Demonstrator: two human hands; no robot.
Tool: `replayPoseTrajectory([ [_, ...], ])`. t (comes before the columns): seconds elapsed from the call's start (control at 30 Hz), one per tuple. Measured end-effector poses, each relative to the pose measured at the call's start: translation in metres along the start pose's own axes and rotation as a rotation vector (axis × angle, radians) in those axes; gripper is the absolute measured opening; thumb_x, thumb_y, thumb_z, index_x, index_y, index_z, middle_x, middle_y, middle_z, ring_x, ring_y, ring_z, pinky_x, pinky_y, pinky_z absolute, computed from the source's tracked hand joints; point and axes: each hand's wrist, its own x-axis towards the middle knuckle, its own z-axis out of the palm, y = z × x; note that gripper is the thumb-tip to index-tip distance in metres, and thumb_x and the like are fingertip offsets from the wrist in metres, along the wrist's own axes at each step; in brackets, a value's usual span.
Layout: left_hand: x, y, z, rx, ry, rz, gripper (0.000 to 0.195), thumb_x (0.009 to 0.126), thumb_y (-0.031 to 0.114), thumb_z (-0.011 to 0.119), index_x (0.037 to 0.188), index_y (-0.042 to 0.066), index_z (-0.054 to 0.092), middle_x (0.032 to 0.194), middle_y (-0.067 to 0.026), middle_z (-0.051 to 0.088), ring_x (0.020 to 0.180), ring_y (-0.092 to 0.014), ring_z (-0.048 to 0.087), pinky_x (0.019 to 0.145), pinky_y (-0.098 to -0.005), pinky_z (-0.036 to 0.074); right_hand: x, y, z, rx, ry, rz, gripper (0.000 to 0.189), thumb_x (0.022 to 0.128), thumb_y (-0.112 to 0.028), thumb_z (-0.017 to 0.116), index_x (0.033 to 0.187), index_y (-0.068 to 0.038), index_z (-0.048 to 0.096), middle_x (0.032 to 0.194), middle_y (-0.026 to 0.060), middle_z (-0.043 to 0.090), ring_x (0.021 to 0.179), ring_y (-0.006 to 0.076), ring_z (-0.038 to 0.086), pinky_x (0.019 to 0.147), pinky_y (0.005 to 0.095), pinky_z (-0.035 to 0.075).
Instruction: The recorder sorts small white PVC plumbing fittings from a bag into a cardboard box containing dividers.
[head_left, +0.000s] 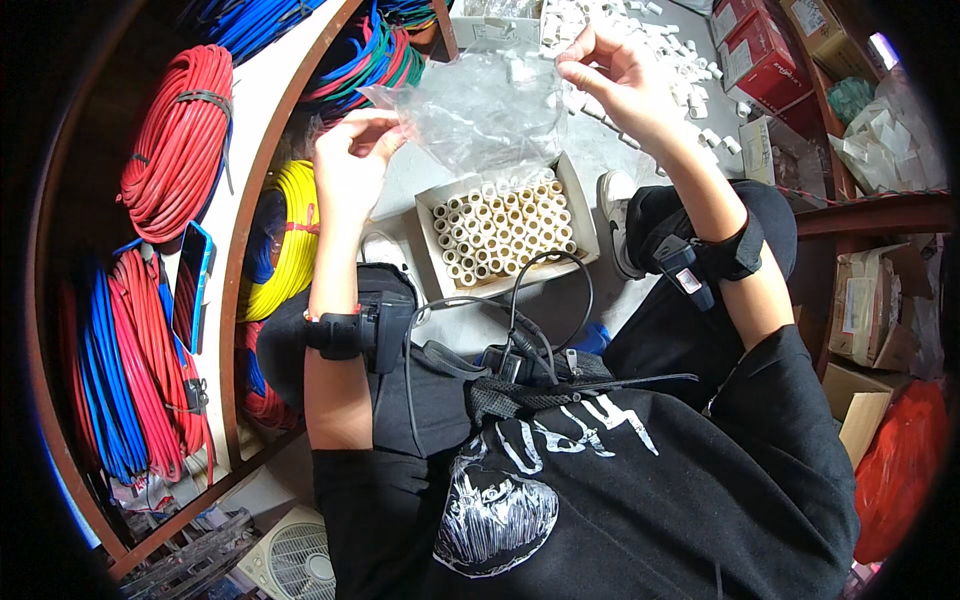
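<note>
A clear plastic bag (480, 112) is stretched between my two hands, above the far edge of an open cardboard box. My left hand (356, 154) pinches its left corner between thumb and fingers. At the bag's upper right edge, my right hand (611, 71) pinches the film the same way. The cardboard box (586, 206) stands on the floor between my feet and holds rows of upright short white tube fittings (499, 229). More loose white fittings (694, 90) lie scattered on the floor beyond and to the right.
Coiled red cable (180, 142), a yellow coil (292, 240) and a smartphone (192, 289) are on the metal shelving at left. Red cartons (765, 67) stand at upper right. A black cord (589, 300) loops over the box's near edge. A fan (300, 559) sits at lower left.
</note>
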Motion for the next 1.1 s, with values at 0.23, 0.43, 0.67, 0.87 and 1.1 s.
replayPoseTrajectory([
  [0.23, -0.001, 0.013, -0.005, 0.024, -0.035, -0.035, 0.011, 0.07, 0.0, 0.055, 0.081, -0.002, 0.057, 0.072, -0.0038, 0.057, 0.065, -0.007, 0.053, 0.061, -0.0177, 0.04, 0.001, -0.003, -0.006, -0.016, -0.03, -0.042, 0.012, 0.073, -0.015, 0.058, 0.072, -0.006, 0.05, 0.074, -0.0012, 0.056, 0.065, 0.0036, 0.049, 0.057, 0.018, 0.04],
  [0.43, -0.003, 0.007, 0.001, 0.022, -0.038, 0.003, 0.013, 0.066, 0.001, 0.062, 0.077, -0.002, 0.057, 0.069, -0.0041, 0.059, 0.062, -0.007, 0.054, 0.057, -0.0178, 0.042, -0.001, -0.005, 0.0, 0.04, -0.09, -0.039, 0.011, 0.073, -0.014, 0.059, 0.07, -0.006, 0.05, 0.075, -0.0002, 0.057, 0.064, 0.0037, 0.049, 0.058, 0.018, 0.04],
  [0.67, -0.007, 0.006, 0.016, 0.04, -0.04, 0.038, 0.011, 0.064, 0.006, 0.064, 0.071, 0.0, 0.059, 0.065, -0.0036, 0.058, 0.054, -0.005, 0.05, 0.05, -0.0171, 0.039, -0.007, -0.002, 0.015, 0.017, -0.097, 0.012, 0.015, 0.072, -0.018, 0.058, 0.067, -0.006, 0.05, 0.073, -0.0008, 0.058, 0.064, 0.0038, 0.049, 0.058, 0.0191, 0.039],
  [0.87, -0.008, 0.008, 0.016, 0.075, -0.062, -0.029, 0.013, 0.064, 0.009, 0.065, 0.071, 0.001, 0.059, 0.06, -0.0037, 0.058, 0.053, -0.006, 0.052, 0.048, -0.0189, 0.038, -0.009, -0.001, 0.02, 0.056, -0.103, 0.0, 0.015, 0.072, -0.016, 0.058, 0.067, -0.005, 0.049, 0.073, -0.0003, 0.057, 0.063, 0.0036, 0.049, 0.058, 0.0192, 0.039],
  [1.1, -0.008, 0.01, 0.018, 0.074, -0.055, -0.054, 0.009, 0.064, 0.007, 0.062, 0.069, 0.0, 0.058, 0.059, -0.0039, 0.057, 0.053, -0.005, 0.051, 0.049, -0.0165, 0.039, -0.01, -0.006, 0.021, 0.094, -0.131, 0.031, 0.014, 0.072, -0.015, 0.058, 0.068, -0.005, 0.05, 0.072, -0.0002, 0.056, 0.063, 0.0038, 0.049, 0.059, 0.0194, 0.04],
])
